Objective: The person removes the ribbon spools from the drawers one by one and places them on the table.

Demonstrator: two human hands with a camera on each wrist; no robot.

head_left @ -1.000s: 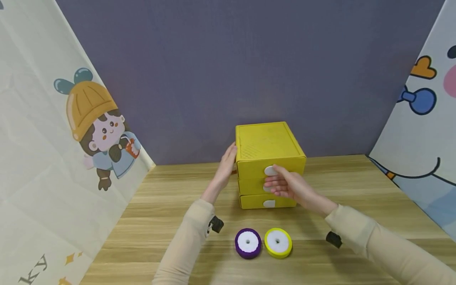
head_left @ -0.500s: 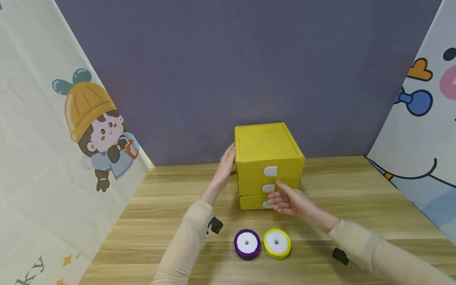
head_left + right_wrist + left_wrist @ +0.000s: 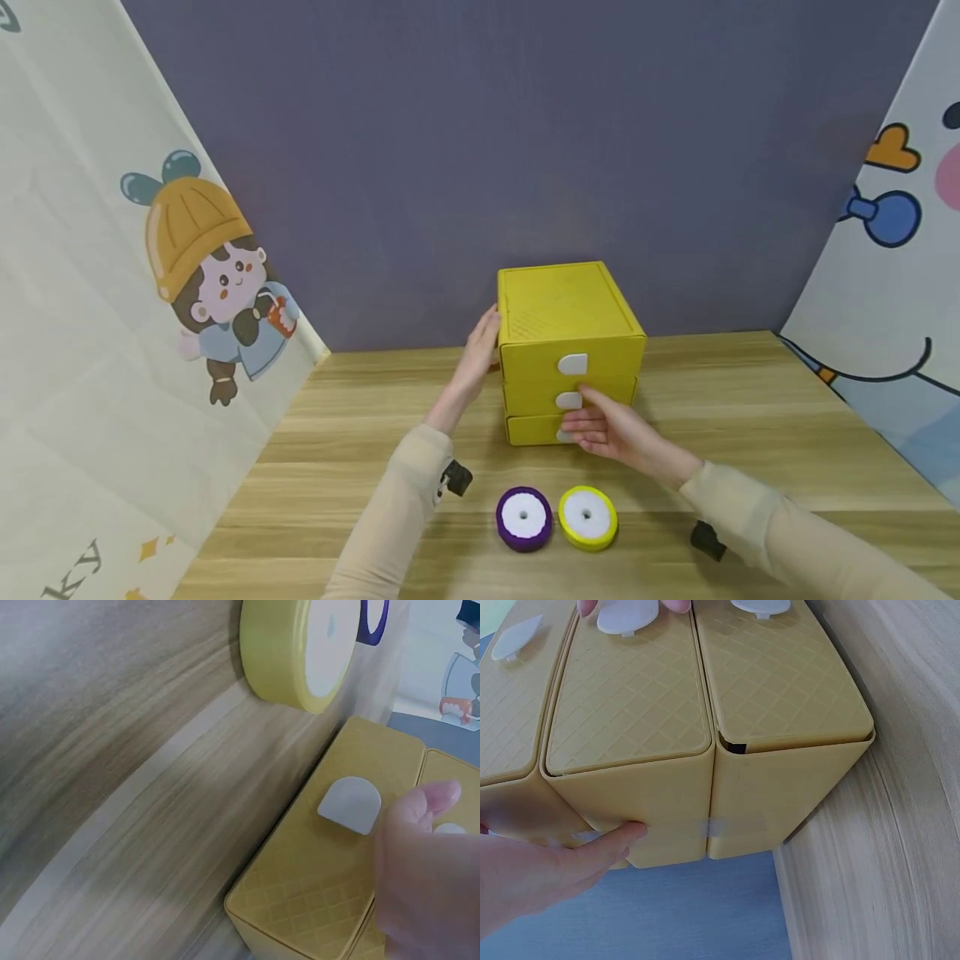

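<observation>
At the yellow drawer box — left hand flat, right hand loose-fingered at bottom drawer.

Right hand covering most of the bottom drawer's white tab in the head view, its fingers looming blurred and cut off at the right wrist picture's edge, purple ribbon roll showing only a sliver there, left hand's palm running off the frame.
</observation>
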